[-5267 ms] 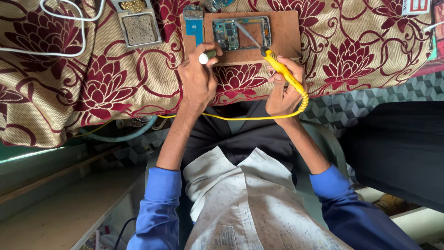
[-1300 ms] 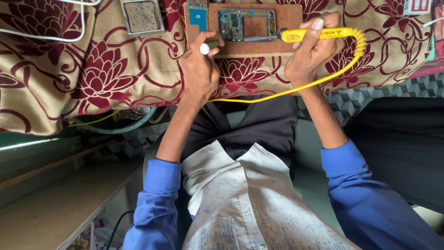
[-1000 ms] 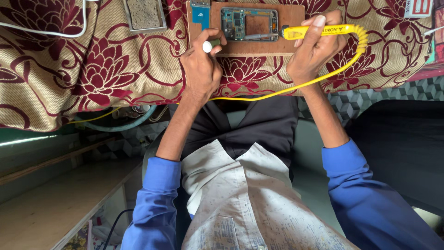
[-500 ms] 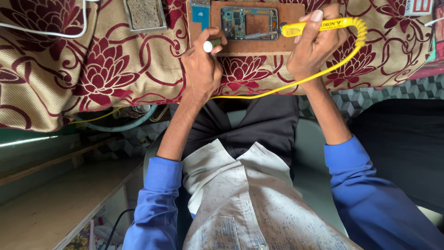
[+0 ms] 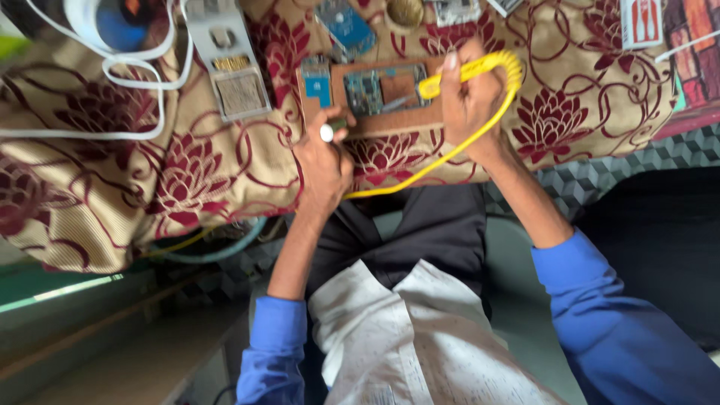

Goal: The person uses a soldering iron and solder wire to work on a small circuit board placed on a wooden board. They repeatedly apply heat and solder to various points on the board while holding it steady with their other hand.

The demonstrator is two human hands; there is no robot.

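A brown wooden board (image 5: 390, 120) lies on the floral cloth and carries an opened phone circuit board (image 5: 367, 90). My right hand (image 5: 469, 101) grips a yellow soldering iron (image 5: 465, 73), whose tip rests on the circuit board. Its yellow cord (image 5: 442, 157) loops round my wrist and runs down to the left. My left hand (image 5: 322, 165) sits at the board's near left corner, pinching a small tool with a white round end (image 5: 327, 133). A small blue part (image 5: 318, 85) sits on the board's left end.
The table is covered by a beige cloth with maroon flowers (image 5: 150, 172). A metal stand with a mesh pad (image 5: 229, 71) stands left of the board. A white cable (image 5: 112, 97) loops at far left. A blue circuit board (image 5: 345, 26) lies behind. My lap is below.
My right hand has brought the soldering iron leftward, so its tip is now over the circuit board. The left hand stays at the board's corner. The view has shifted down and closer.
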